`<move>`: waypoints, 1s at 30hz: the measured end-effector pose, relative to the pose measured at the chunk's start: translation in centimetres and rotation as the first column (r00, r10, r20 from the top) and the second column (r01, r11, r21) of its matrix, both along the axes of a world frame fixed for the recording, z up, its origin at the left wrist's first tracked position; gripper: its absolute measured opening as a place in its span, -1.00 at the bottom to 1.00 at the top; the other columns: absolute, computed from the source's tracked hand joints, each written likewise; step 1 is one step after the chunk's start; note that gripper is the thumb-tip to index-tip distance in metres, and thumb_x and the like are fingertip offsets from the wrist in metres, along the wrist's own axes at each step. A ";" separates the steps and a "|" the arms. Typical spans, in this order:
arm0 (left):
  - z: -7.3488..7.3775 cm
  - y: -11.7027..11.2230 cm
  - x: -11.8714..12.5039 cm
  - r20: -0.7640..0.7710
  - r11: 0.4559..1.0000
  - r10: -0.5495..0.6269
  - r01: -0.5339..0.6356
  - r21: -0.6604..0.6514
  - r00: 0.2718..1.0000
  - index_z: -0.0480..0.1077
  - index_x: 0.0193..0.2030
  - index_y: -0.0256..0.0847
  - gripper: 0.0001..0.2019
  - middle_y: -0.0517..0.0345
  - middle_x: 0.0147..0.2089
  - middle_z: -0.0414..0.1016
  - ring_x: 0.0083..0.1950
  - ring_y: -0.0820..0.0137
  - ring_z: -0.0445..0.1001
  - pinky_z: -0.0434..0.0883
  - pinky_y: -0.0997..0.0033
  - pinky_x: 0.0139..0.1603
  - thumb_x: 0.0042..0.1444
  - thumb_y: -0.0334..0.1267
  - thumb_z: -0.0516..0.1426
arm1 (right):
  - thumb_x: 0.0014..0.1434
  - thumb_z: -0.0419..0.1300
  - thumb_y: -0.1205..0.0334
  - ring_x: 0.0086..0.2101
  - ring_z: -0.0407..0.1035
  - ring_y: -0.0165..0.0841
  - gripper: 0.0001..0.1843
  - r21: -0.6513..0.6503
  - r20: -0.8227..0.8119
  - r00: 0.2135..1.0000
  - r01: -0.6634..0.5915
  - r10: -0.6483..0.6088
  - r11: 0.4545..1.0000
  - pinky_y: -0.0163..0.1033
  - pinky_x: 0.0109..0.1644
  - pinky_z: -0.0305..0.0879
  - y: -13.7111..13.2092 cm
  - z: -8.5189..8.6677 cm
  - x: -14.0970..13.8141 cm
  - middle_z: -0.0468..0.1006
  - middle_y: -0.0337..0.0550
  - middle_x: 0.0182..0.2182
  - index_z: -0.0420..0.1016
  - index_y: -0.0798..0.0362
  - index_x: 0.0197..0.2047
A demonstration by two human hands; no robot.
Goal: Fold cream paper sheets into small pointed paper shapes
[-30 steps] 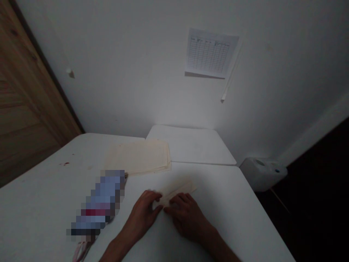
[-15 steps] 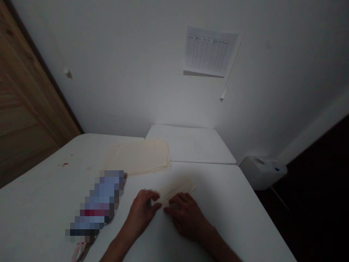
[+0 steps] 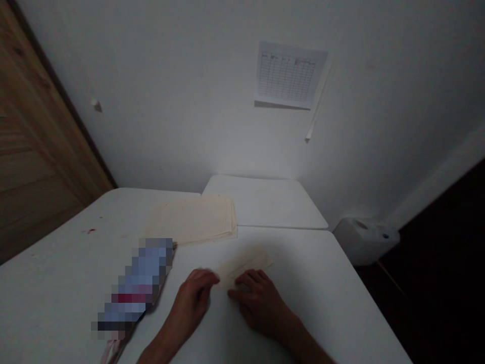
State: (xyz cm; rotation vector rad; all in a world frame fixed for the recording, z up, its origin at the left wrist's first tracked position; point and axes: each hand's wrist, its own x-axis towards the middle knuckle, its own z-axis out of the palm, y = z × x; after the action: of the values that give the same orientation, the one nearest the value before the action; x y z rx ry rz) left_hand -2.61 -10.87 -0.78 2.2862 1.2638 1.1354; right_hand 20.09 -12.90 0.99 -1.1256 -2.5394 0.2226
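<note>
A thin, cream-coloured folded paper (image 3: 255, 261) lies slantwise on the white table in front of me. My left hand (image 3: 194, 293) is at its left end, with the fingers curled together and their tips on the paper's edge; the thumb is partly hidden. On the near side, my right hand (image 3: 259, 303) has its bent fingers and thumb closed on the paper's lower edge. The part of the paper under the fingertips is hidden. Beyond my left hand lies a stack of cream paper sheets (image 3: 193, 217).
At left on the table (image 3: 329, 288) rests a pixelated bluish object (image 3: 138, 283) with a pink strap. A white board (image 3: 265, 202) adjoins the table by the wall. A printed chart (image 3: 288, 76) hangs there. A white plastic container (image 3: 367, 242) stands beyond the right edge.
My left hand has shifted slightly down and left, its thumb drawing back from the paper's edge and its fingers coming together. The right hand and the paper stay nearly in place.
</note>
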 end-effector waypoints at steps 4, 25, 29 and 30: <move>0.2 -2.1 -0.8 -0.180 0.996 -0.036 0.049 0.070 0.983 0.42 0.03 -0.09 -0.66 0.06 -0.23 0.43 -0.21 0.29 0.42 0.43 0.31 -0.22 0.21 -0.43 -0.04 | 0.19 0.16 0.30 -0.01 0.23 -0.24 -0.66 -0.004 -0.014 1.000 0.003 -0.003 1.000 -0.10 0.14 0.10 0.0 0.1 0.0 0.45 -0.19 -0.02 0.45 -0.17 0.03; 0.0 -3.8 -0.1 -0.629 0.982 0.112 -0.181 -0.047 0.770 0.39 0.16 -0.07 -0.58 0.08 -0.32 0.56 -0.32 0.25 0.55 0.47 0.26 -0.29 0.20 -0.35 -0.05 | 0.20 0.14 0.29 0.01 0.20 -0.24 -0.65 -0.034 -0.008 1.000 0.010 -0.010 0.999 -0.10 0.14 0.06 0.0 -0.1 0.1 0.42 -0.20 0.00 0.44 -0.19 0.05; 0.0 -3.8 -0.4 -0.633 0.978 0.125 -0.202 -0.050 0.764 0.40 0.16 -0.08 -0.59 0.08 -0.31 0.57 -0.31 0.25 0.56 0.47 0.25 -0.28 0.22 -0.32 -0.06 | 0.19 0.16 0.30 0.01 0.20 -0.23 -0.63 -0.034 -0.031 0.999 0.010 -0.012 0.999 -0.10 0.14 0.07 0.0 -0.1 0.0 0.42 -0.20 -0.01 0.44 -0.19 0.06; -0.1 -3.7 -0.4 -0.631 0.979 0.133 -0.201 -0.038 0.764 0.40 0.15 -0.08 -0.59 0.08 -0.32 0.57 -0.31 0.25 0.56 0.47 0.26 -0.29 0.21 -0.32 -0.06 | 0.20 0.16 0.29 0.01 0.20 -0.24 -0.64 -0.034 -0.034 0.999 0.009 -0.010 0.999 -0.10 0.13 0.08 0.0 -0.1 0.0 0.42 -0.20 -0.01 0.44 -0.19 0.05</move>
State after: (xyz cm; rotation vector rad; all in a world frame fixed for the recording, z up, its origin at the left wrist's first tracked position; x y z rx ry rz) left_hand -3.05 -14.62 -0.92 2.6087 1.7338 0.3049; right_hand 20.14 -12.90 0.92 -1.1363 -2.5089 0.2808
